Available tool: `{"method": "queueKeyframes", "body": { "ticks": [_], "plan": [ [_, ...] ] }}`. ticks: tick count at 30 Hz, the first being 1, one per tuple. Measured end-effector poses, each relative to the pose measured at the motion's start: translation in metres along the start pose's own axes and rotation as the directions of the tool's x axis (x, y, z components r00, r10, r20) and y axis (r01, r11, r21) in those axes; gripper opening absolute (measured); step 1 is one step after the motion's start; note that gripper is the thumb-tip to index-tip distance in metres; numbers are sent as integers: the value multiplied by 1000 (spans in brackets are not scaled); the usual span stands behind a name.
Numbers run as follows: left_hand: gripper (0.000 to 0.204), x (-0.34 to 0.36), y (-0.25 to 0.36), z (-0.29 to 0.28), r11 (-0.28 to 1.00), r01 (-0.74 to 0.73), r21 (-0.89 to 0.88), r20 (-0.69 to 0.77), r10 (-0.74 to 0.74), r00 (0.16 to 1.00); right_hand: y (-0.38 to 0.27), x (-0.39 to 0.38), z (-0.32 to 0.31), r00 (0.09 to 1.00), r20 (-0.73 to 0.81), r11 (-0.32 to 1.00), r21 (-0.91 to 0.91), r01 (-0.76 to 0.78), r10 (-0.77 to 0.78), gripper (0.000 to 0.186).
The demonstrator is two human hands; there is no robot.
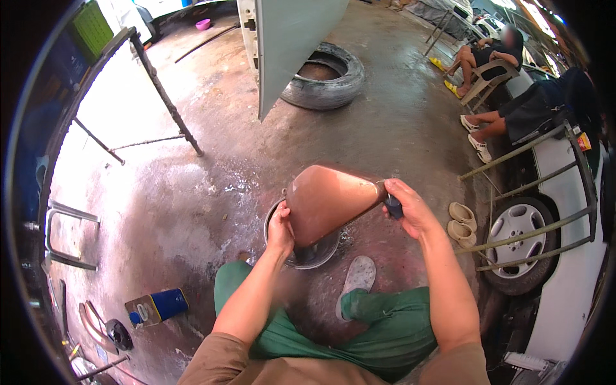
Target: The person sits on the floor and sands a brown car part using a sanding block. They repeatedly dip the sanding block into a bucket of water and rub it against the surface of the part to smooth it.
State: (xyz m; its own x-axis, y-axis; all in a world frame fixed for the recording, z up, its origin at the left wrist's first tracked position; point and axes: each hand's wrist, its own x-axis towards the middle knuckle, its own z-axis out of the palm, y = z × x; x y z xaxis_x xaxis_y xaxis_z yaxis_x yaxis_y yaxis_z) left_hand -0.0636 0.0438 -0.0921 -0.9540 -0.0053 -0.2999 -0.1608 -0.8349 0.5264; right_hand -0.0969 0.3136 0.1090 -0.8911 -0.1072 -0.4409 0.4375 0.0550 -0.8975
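Over a round metal basin (321, 255), I hold a smooth reddish-brown panel (330, 202), roughly triangular, wide at the left and narrowing to the right. My left hand (280, 230) is closed on its wide left edge. At the narrow tip, my right hand (412, 209) grips the panel, thumb near the upper side. A small dark blue piece (393, 206) also sits in the right hand's fingers; its kind is not clear. Light shines off the panel's surface. Most of the basin is hidden beneath the panel and my left hand.
Wet concrete surrounds my grey shoe (360, 274). A blue and yellow can (157, 307) lies at the left. Ahead are a tire (350, 90) and a hanging grey panel (289, 45). Metal racks (168, 106) flank both sides. Beige clogs (462, 224) and two seated people (491, 58) are at right.
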Motion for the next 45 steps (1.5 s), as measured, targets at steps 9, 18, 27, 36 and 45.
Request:
{"method": "queueKeyframes", "body": {
  "ticks": [9, 18, 27, 36, 45],
  "plan": [
    [48, -3, -3, 4, 981, 165, 105, 263, -187, 946, -25, -29, 3, 982, 141, 988, -74, 136, -125, 46],
    [47, 11, -57, -9, 660, 524, 538, -183, -516, 837, -34, -24, -57, 983, -96, 983, -112, 143, -154, 39],
    [23, 79, -112, -122, 837, 545, -41, -338, -525, 781, 43, 33, -57, 975, -220, 969, -244, -22, -33, 30],
    [37, -2, -70, 190, 844, -95, 527, 172, 3, 985, 44, 29, -46, 994, -111, 959, -282, -19, -13, 35],
    [46, 41, -100, 205, 416, -581, 699, 355, 503, 788, 15, 23, -29, 980, -135, 978, -167, 122, -145, 46]
  ]
}}
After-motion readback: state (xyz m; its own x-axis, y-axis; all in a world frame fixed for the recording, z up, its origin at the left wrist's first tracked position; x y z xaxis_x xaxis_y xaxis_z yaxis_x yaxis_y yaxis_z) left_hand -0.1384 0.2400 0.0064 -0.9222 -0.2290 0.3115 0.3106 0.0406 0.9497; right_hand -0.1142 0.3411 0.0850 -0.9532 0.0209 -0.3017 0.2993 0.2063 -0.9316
